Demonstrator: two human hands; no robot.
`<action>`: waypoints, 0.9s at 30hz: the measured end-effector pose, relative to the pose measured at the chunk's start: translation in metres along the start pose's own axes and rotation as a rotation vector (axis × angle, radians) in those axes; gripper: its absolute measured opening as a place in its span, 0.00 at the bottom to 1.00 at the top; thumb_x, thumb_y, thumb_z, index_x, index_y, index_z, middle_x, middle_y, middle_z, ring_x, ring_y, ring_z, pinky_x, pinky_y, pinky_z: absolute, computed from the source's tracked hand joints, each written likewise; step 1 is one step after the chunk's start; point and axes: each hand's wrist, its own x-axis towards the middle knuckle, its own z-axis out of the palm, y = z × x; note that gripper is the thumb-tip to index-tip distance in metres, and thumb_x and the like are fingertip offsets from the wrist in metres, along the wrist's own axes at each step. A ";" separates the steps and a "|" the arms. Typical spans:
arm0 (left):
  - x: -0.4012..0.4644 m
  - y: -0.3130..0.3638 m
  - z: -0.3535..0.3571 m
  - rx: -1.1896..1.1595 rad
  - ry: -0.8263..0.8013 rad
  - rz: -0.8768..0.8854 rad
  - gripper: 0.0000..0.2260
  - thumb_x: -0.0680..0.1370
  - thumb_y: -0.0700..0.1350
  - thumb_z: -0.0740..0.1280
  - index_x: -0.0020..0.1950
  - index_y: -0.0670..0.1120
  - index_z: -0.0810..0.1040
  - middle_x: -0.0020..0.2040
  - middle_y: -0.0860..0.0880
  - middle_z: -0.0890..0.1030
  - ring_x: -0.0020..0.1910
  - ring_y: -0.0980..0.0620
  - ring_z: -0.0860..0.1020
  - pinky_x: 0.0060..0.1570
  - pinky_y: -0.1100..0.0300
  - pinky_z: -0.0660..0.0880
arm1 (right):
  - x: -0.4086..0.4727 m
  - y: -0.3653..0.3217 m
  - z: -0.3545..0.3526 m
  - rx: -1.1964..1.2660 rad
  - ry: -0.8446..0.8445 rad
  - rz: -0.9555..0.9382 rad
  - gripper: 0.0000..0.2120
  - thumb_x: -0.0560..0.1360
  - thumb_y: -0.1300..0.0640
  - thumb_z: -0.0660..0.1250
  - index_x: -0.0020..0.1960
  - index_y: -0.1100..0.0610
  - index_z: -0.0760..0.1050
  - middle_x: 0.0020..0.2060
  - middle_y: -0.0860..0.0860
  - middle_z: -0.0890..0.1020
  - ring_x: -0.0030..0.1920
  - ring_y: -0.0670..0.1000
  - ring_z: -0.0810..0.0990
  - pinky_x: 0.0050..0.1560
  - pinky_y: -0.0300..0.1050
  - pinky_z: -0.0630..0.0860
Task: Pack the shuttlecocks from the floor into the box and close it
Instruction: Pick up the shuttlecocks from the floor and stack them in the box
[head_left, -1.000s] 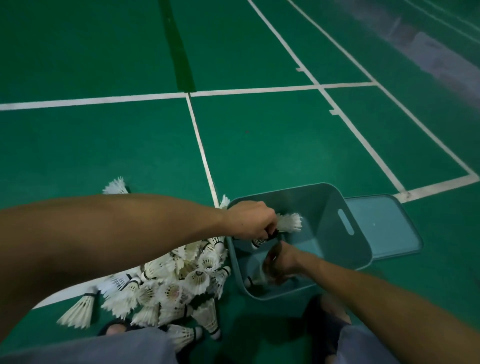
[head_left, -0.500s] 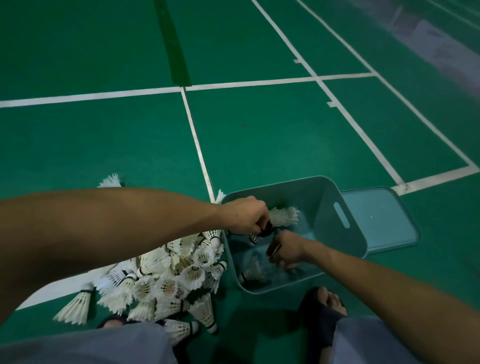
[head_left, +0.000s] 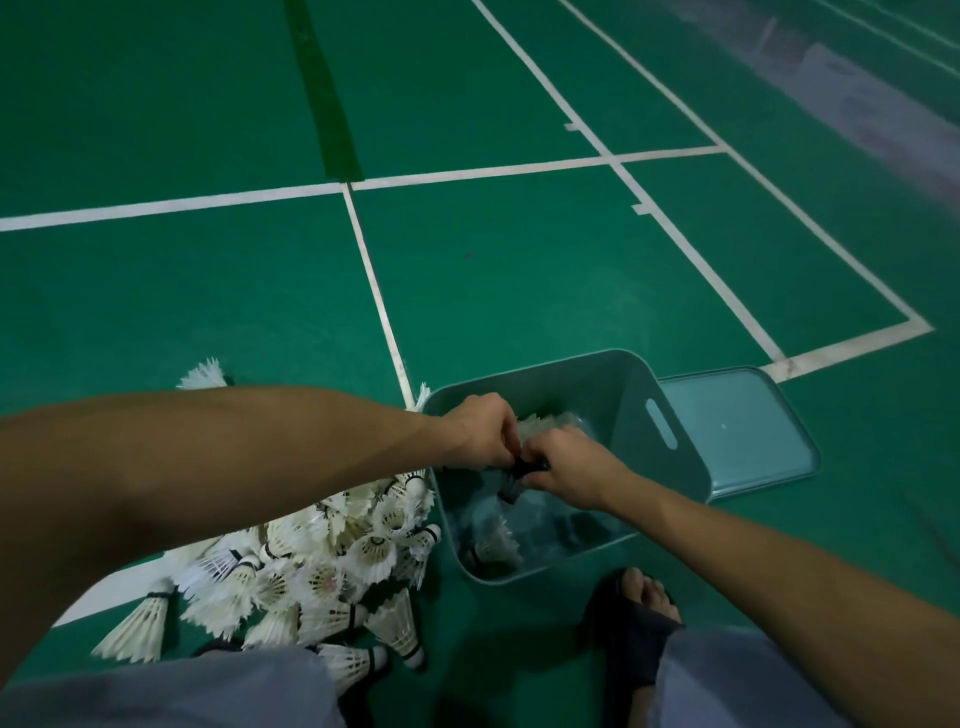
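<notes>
1. Two hands meet over the open box (head_left: 631, 410), at its left rim.
2. The left hand (head_left: 483, 431) has its fingers curled, pinching the dark cork end of a shuttlecock (head_left: 540, 427) whose blurred white feathers point away over the box.
3. The right hand (head_left: 569, 467) reaches in from the right, fingers curled round dark cork ends just beside the left fingertips; how many shuttlecocks it holds I cannot tell.
4. One more shuttlecock (head_left: 511, 488) hangs below the right hand, cork end dark, inside the box.
5. The box stands on the green floor (head_left: 519, 270), its long side running away from the person, with a slot handle (head_left: 661, 430) in its right wall.
6. A few shuttlecocks lie on the box bottom near its close end (head_left: 493, 545); they are dim and hard to count.
7. The lid (head_left: 737, 431) lies flat on the floor, touching the right side of the box.
8. A pile (head_left: 322, 566) of white shuttlecocks lies on the floor just left of the box, partly across a white court line (head_left: 374, 291).
9. One stray shuttlecock (head_left: 205, 374) shows above the left forearm, apart from the pile.
10. The person's right foot in a dark sandal (head_left: 636, 623) stands just in front of the box.
</notes>
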 end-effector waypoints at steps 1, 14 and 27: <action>0.001 -0.002 0.003 0.009 0.014 -0.003 0.08 0.75 0.42 0.78 0.54 0.46 0.85 0.52 0.49 0.85 0.51 0.50 0.83 0.49 0.58 0.80 | 0.000 0.003 0.002 -0.013 0.008 0.028 0.08 0.74 0.49 0.75 0.48 0.52 0.80 0.42 0.50 0.82 0.43 0.53 0.79 0.43 0.49 0.78; 0.015 -0.015 0.053 0.442 -0.467 0.059 0.11 0.81 0.40 0.66 0.61 0.42 0.83 0.57 0.44 0.83 0.55 0.43 0.81 0.62 0.46 0.80 | 0.015 0.021 0.052 0.194 -0.379 0.246 0.03 0.75 0.59 0.73 0.43 0.58 0.83 0.39 0.56 0.84 0.36 0.52 0.79 0.41 0.46 0.79; -0.033 -0.002 -0.044 -0.013 -0.164 0.175 0.04 0.82 0.44 0.69 0.52 0.46 0.83 0.43 0.53 0.88 0.37 0.58 0.86 0.42 0.57 0.84 | 0.004 0.018 0.021 0.170 -0.322 0.147 0.12 0.76 0.51 0.74 0.55 0.57 0.85 0.49 0.53 0.88 0.46 0.51 0.85 0.50 0.44 0.80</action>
